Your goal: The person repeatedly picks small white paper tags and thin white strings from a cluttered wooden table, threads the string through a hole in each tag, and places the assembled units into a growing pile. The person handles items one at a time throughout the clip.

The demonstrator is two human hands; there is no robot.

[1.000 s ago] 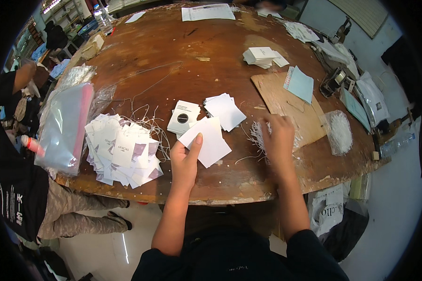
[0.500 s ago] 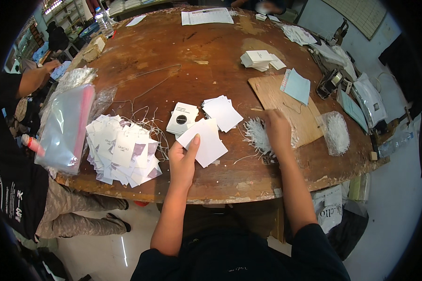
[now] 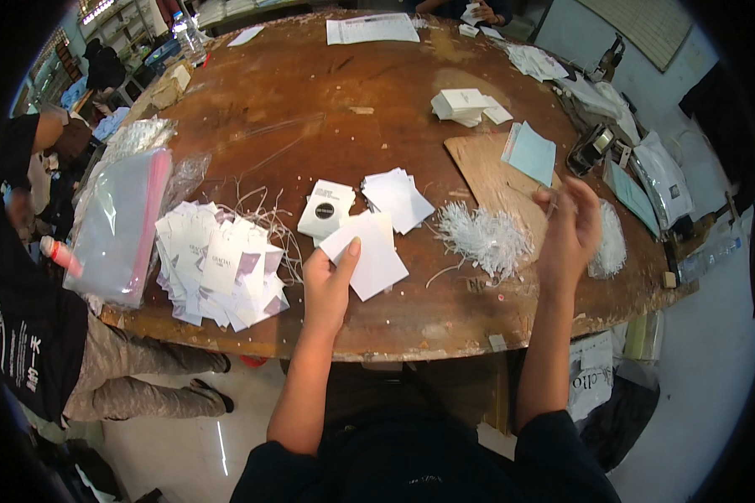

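Observation:
My left hand [image 3: 329, 287] holds a white paper card [image 3: 366, 253] at its lower edge, just above the wooden table [image 3: 310, 109]. My right hand [image 3: 569, 228] is raised above the table's right side with its fingers pinched together, seemingly on a thin white string that I can barely see. A tuft of white strings [image 3: 484, 237] lies between the two hands. Beyond the held card lie a small card stack with a dark round mark [image 3: 326, 210] and a fan of white cards [image 3: 397, 199]. A heap of strung tags [image 3: 216, 262] lies left of my left hand.
Clear plastic bags [image 3: 119, 220] lie at the left edge beside a seated person in dark clothes [image 3: 25, 327]. A brown board [image 3: 491, 172] carries a pale blue card [image 3: 530, 152]. More card stacks [image 3: 464, 105] and papers [image 3: 372, 29] lie farther back. Another string pile [image 3: 610, 243] sits at the right edge.
My right hand has lifted off the string tuft and moved up and to the right. My left hand and its card have stayed where they were.

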